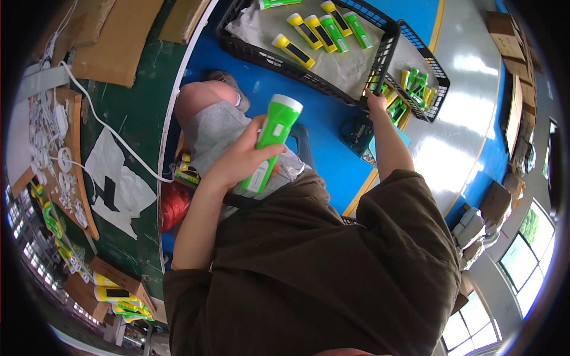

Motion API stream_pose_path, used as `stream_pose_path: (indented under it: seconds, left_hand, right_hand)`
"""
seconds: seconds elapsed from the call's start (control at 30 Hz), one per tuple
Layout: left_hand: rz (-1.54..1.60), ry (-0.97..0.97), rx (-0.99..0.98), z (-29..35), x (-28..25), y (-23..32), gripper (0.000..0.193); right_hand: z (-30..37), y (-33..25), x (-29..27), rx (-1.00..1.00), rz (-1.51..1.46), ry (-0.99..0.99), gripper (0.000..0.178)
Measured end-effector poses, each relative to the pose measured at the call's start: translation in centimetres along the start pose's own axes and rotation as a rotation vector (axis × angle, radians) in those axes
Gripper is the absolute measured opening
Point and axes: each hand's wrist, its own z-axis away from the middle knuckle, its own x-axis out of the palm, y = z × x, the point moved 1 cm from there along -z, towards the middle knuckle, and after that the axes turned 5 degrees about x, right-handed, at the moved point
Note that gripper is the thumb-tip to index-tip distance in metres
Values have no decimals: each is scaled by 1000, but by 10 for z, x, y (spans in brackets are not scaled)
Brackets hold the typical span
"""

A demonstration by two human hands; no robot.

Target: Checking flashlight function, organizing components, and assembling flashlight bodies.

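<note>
My left hand [242, 155] is wrapped round a green flashlight [272, 139] with a white head, held tilted above my lap with the head pointing up and away. Out to the right, my right hand [375, 103] is closed at the near right corner of a black plastic crate [332, 89]; its fingertips are partly hidden by the rim. Inside this crate, on a grey liner, lie several flashlights: yellow ones [293, 51] with dark panels and green ones [358, 29].
A second black crate [440, 77] with more green and yellow flashlights stands beyond my right hand. To my left runs a dark green workbench [139, 113] with cardboard, a white cable [107, 123] and a crumpled white sheet [122, 178]. A red bag [174, 204] sits beside my left forearm.
</note>
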Motion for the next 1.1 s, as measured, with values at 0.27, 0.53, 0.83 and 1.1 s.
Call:
stream_pose_path:
  seconds: [0.27, 0.53, 0.83, 1.1]
  left_hand:
    - [-413, 54, -287, -117, -15, -29, 56]
    - [-830, 595, 33, -139, -113, -8, 61]
    - [-682, 945, 263, -213, -177, -26, 73]
    - [-681, 1010, 464, -255, -190, -23, 66]
  right_hand:
    - [17, -31, -45, -554, 371, 65, 39]
    - [15, 52, -60, -353, 171, 66, 39]
    - [-6, 104, -61, -127, 142, 93, 37]
    - [-5, 104, -58, -144, 151, 66, 30]
